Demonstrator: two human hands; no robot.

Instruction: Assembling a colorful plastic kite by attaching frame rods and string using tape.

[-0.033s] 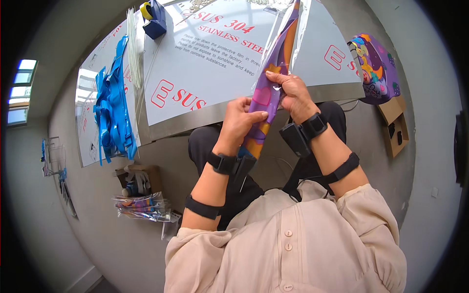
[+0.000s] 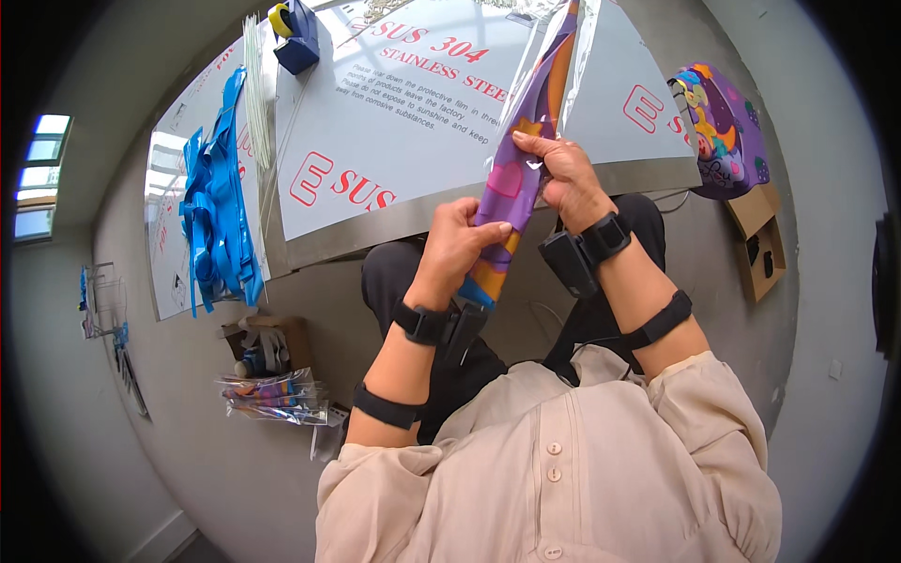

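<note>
A long, narrow folded purple sheet [image 2: 508, 184] with orange, pink and blue print slants across the near edge of the table, from the far middle toward my lap. My left hand [image 2: 462, 242] pinches it near its lower end, thumb on top. Farther up, my right hand [image 2: 571, 180] grips its right edge, with the thumb pressed on the print. The upper part of the sheet lies in or against a clear plastic sleeve [image 2: 584, 56]. Its far end runs out of view at the top, and my fingers beneath it are hidden.
Film-covered metal table [image 2: 404, 164] ahead. At left lie blue strips [image 2: 221, 202], thin white sticks [image 2: 255, 103] and a blue tape dispenser [image 2: 298, 45]. A purple printed stack [image 2: 737, 136] hangs over the right edge above an open cardboard box [image 2: 762, 249]. Clear-wrapped packets [image 2: 272, 399] sit lower left.
My left hand has shifted slightly, and the lower end of the folded sheet has swung a little with it. Both hands keep their grip.
</note>
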